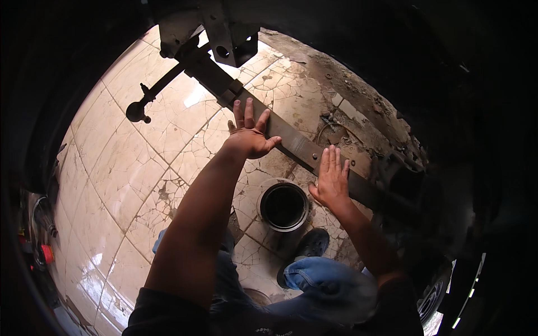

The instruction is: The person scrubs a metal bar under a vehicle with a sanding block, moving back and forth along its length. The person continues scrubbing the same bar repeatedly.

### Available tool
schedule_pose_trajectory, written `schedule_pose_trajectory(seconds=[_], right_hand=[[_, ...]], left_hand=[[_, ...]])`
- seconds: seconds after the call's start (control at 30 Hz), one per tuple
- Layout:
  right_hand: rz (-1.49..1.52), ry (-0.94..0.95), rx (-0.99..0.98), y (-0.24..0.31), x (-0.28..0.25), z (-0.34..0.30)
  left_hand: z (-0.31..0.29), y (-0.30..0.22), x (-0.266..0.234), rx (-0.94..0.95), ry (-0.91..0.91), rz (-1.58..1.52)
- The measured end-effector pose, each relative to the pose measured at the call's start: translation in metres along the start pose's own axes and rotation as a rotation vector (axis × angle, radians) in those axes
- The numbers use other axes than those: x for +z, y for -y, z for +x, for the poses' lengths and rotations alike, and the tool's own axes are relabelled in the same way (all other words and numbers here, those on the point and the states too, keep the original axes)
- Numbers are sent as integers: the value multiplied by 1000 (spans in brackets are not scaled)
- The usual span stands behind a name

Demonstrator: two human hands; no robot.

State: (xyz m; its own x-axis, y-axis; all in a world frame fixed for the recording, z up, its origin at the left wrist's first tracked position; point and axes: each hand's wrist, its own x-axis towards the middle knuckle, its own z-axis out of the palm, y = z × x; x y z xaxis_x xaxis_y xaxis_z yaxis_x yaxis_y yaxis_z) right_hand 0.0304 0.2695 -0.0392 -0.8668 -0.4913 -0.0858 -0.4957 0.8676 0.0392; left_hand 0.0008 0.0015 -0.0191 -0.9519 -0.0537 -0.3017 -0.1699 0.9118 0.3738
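Observation:
A long, flat metal bar (296, 143), which looks like a vehicle's leaf spring, runs slantwise from the upper left to the lower right in front of me. My left hand (252, 134) lies on its upper part with fingers spread and thumb out. Further down the bar, my right hand (333, 178) rests flat against it, fingers stretched out close together. Neither hand is wrapped round anything. Near my right fingertips the bar has small round holes or bolt heads; which they are I cannot make out.
Below the bar a round bucket (284, 205) with a dark inside stands on cracked floor tiles (126, 162), close to my shoe (312, 242). A dark metal bracket (220, 42) hangs above, with a ball-ended rod (136, 111) jutting left. Broken rubble (358, 101) lies at the far right.

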Motion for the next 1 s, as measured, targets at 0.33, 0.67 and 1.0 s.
schedule_pose_trajectory(seconds=[0.33,0.67,1.0], right_hand=[[-53,-59,-73,6,2,-12],[34,-38,-53,17,5,-23],[39,-65,-52,1,4,-9]], left_hand=[[1,1,-3,4,55,43],[-2,0,-6,5,76,63],[-3,-2,-5,-6,25,41]])
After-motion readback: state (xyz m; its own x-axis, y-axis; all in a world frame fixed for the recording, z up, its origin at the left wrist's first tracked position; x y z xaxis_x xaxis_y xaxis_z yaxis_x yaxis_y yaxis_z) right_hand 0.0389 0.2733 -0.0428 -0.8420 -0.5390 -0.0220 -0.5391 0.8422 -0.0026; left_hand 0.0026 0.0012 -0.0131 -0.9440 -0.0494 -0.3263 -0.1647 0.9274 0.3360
